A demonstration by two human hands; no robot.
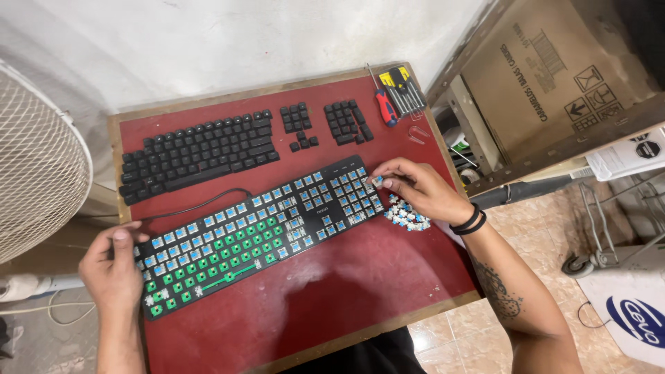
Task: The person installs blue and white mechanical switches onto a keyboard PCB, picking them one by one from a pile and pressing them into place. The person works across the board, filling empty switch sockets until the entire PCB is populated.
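A black keyboard without keycaps lies diagonally on a red table, showing blue switches and bare green sockets. My left hand grips the keyboard's left end, thumb on top. My right hand hovers at the keyboard's right end and pinches a small blue switch between thumb and fingertips. A pile of loose blue switches lies on the table just under that hand.
The removed black keycaps are laid out in keyboard order along the table's far side. A screwdriver set and a clear puller sit at the far right corner. A fan stands left, a cardboard box right.
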